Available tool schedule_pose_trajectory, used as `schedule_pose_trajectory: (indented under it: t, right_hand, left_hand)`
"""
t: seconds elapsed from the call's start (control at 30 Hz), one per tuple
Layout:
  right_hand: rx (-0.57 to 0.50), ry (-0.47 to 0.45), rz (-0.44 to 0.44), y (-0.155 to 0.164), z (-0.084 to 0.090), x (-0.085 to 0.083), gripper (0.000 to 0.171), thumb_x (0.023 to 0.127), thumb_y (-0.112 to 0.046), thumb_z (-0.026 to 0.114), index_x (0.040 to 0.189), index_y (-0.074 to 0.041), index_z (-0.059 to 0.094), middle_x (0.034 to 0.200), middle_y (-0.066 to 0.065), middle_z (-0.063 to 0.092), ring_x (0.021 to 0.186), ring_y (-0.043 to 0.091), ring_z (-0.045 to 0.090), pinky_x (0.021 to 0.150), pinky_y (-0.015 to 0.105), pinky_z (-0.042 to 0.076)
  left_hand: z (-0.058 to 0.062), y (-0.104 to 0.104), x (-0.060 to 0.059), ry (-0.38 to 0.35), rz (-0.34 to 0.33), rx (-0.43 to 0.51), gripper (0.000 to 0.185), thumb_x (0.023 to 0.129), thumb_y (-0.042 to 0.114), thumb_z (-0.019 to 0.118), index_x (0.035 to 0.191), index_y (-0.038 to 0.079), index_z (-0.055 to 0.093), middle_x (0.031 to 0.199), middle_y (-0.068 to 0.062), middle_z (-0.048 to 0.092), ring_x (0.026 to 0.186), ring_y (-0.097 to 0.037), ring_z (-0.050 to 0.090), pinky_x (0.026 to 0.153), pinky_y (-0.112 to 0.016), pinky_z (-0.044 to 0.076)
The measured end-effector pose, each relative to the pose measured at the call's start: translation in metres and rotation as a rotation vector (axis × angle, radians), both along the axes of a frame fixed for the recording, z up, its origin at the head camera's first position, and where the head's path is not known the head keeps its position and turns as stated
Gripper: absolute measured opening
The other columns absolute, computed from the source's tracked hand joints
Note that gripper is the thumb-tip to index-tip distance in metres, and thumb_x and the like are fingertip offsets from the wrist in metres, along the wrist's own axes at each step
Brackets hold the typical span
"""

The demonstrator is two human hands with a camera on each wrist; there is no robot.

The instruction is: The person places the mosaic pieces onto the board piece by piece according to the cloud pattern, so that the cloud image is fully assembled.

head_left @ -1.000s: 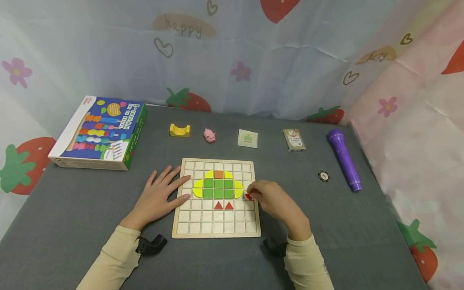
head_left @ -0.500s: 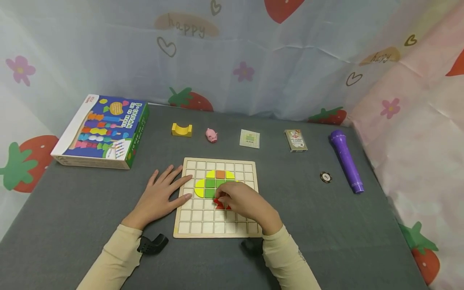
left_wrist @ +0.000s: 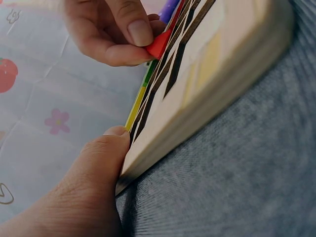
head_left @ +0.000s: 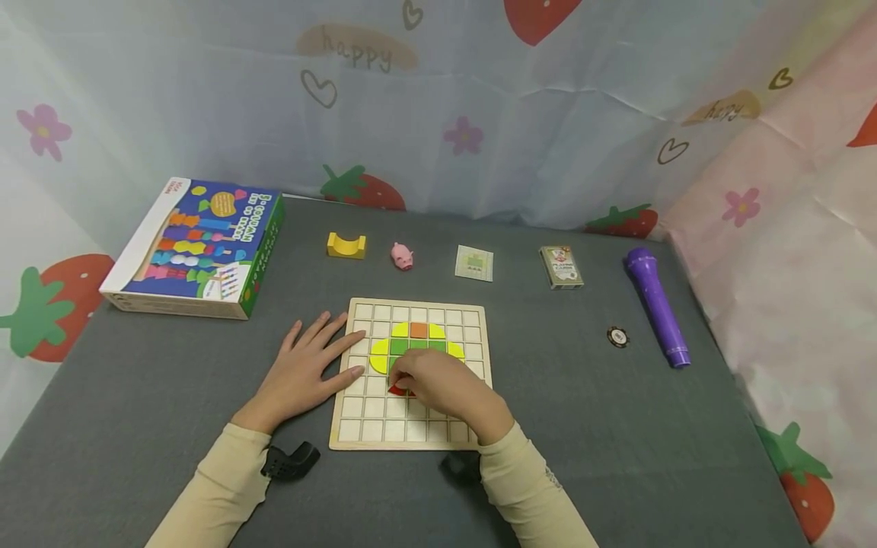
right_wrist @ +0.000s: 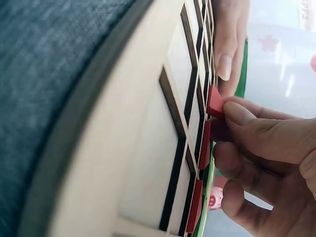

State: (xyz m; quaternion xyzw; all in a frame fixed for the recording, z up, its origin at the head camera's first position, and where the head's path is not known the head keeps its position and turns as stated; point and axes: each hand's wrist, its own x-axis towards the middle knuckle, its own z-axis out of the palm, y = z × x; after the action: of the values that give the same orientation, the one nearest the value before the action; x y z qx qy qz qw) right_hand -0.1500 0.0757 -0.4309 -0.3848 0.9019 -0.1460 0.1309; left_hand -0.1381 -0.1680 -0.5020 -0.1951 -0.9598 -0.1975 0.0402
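Observation:
On the table lies a square wooden grid board (head_left: 373, 431) with yellow, green and orange pieces in its upper cells. My right hand (head_left: 438, 384) is over the board, pinching a red triangle piece (right_wrist: 215, 102) between thumb and fingers at a cell below the green squares (head_left: 399, 347). Two more red triangles (right_wrist: 196, 205) sit in a row beside it in the right wrist view; the hand mostly covers them in the head view. My left hand (head_left: 294, 377) lies flat with spread fingers, its thumb and index finger touching the board's left edge.
Behind the board stand a yellow arch block (head_left: 346, 246), a pink pig figure (head_left: 402, 256), a small pattern card (head_left: 474, 262) and a playing-card box (head_left: 561, 267). A purple tube (head_left: 658, 308) and a round chip (head_left: 618, 336) lie right. A game box (head_left: 192, 247) is at far left.
My right hand has carried the red triangle from the board's right edge leftward to the cell left of the other two triangles. My left hand stays in place; the head view has shifted slightly.

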Motion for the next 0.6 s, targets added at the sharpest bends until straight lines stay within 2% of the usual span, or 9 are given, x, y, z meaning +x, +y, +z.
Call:
schedule_pose_trajectory:
  t: [0.33,0.6]
  right_hand:
    - [-0.033,-0.012,0.006,-0.001,-0.0001,0.0014,0.011,0.09,-0.014,0.067,0.099,-0.015,0.074,0.095,-0.006,0.068,0.088,0.005,0.06,0.083,0.019,0.05]
    - [-0.022,0.008,-0.004,-0.0012,-0.0021,0.0039,0.007,0.092,-0.014,0.065,0.097,-0.016,0.07,0.091,-0.008,0.065,0.082,0.004,0.057,0.079,0.02,0.05]
  left_hand:
    - [0.0004,0.0002,-0.0005,-0.006,0.002,-0.003,0.065,0.089,0.058,0.055,0.146,0.029,0.042,0.156,-0.008,0.03,0.145,-0.033,0.02,0.113,-0.062,0.008]
    - [0.0007,0.0014,-0.0003,-0.003,0.006,-0.002,0.064,0.089,0.058,0.055,0.145,0.029,0.043,0.156,-0.008,0.031,0.145,-0.033,0.02,0.113,-0.062,0.008]
